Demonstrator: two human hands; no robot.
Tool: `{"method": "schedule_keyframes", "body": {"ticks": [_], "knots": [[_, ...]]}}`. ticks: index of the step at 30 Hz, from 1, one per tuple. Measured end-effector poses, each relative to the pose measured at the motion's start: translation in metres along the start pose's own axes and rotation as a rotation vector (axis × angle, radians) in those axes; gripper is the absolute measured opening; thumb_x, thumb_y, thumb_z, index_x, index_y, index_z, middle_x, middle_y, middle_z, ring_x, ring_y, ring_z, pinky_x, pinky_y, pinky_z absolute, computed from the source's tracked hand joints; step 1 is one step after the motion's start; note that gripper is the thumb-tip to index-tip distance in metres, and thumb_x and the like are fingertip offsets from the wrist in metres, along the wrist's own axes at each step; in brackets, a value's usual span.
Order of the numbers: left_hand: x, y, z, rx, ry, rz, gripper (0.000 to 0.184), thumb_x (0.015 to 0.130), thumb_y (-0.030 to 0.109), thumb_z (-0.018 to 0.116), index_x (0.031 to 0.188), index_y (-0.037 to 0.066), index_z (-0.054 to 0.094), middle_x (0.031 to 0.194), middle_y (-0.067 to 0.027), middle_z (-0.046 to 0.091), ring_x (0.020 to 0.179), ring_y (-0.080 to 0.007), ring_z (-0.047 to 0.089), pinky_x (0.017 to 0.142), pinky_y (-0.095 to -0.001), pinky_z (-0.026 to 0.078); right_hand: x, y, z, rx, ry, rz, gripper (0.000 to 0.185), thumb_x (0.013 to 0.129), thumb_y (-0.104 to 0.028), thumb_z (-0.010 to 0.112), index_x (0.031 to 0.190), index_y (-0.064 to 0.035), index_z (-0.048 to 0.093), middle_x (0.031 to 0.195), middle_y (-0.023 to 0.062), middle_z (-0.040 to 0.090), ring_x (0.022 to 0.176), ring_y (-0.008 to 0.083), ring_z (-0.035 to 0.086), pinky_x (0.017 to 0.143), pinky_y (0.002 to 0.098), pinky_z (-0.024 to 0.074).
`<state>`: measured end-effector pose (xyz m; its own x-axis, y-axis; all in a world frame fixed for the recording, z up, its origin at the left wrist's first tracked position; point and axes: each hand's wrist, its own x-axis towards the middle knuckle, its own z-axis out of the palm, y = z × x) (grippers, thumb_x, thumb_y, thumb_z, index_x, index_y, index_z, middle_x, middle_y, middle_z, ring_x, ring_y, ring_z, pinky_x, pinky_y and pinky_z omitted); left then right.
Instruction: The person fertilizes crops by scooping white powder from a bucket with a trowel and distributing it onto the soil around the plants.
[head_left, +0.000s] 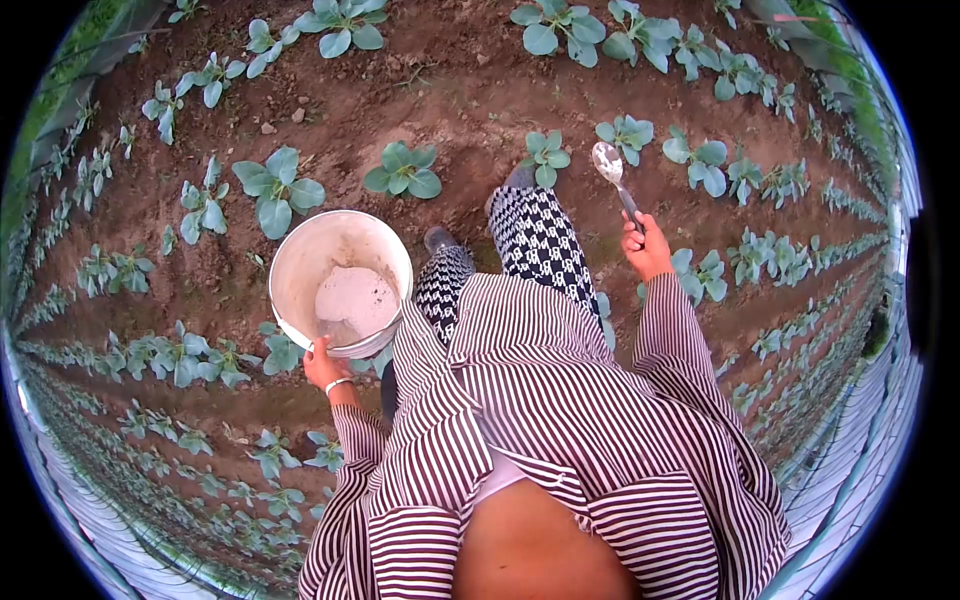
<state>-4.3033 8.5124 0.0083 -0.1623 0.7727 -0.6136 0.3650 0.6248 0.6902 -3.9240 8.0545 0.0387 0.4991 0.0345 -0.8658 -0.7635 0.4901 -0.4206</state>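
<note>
At the lower rim of a white bucket, my left hand is closed on the edge, a pale bracelet on its wrist. Pale pinkish-white granular material lies in the bottom of the bucket, which tilts toward me. Out to the right, my right hand grips the dark handle of a spoon. Some whitish stuff sits in the spoon's bowl, which is held over the soil close to a young leafy plant.
Rows of blue-green leafy seedlings run across brown soil on all sides. My feet stand between plants, with one seedling right by the right foot. Whitish sheeting borders the plot at lower right.
</note>
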Motion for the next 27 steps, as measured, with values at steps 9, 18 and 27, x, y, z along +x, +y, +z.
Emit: {"method": "schedule_keyframes", "body": {"ticks": [9, 18, 27], "knots": [[0.014, 0.031, 0.007, 0.159, -0.024, 0.061, 0.036, 0.063, 0.020, 0.069, 0.090, 0.000, 0.057, 0.080, -0.0071, 0.058, 0.057, -0.0177, 0.053, 0.041, -0.0277, 0.039, -0.017, 0.045, -0.064, 0.129, 0.069, 0.036, 0.025, 0.088, -0.018, 0.055, 0.102, 0.0029, 0.054, 0.068, 0.0017, 0.050, 0.044, 0.0043, 0.035, 0.039, 0.0198, 0.0271], [0.015, 0.069, 0.078, 0.212, -0.275, 0.278, 0.038, 0.064, 0.019, 0.068, 0.095, 0.001, 0.059, 0.080, -0.0031, 0.053, 0.065, -0.0155, 0.051, 0.043, -0.0297, 0.039, -0.037, 0.071, -0.092, 0.116, 0.143, 0.069, 0.024, 0.088, -0.017, 0.056, 0.105, 0.0007, 0.054, 0.068, 0.0016, 0.050, 0.044, 0.0046, 0.032, 0.039, 0.0197, 0.0266], [-0.023, 0.105, 0.140, 0.261, -0.417, 0.473, 0.045, 0.066, 0.010, 0.069, 0.107, -0.004, 0.057, 0.077, -0.0017, 0.057, 0.055, -0.0089, 0.051, 0.042, -0.0222, 0.039, -0.071, 0.045, 0.015, -0.356, -0.178, -0.070, 0.026, 0.089, -0.015, 0.055, 0.108, 0.0026, 0.053, 0.067, 0.0011, 0.047, 0.044, 0.0034, 0.030, 0.039, 0.0176, 0.0267]]}}
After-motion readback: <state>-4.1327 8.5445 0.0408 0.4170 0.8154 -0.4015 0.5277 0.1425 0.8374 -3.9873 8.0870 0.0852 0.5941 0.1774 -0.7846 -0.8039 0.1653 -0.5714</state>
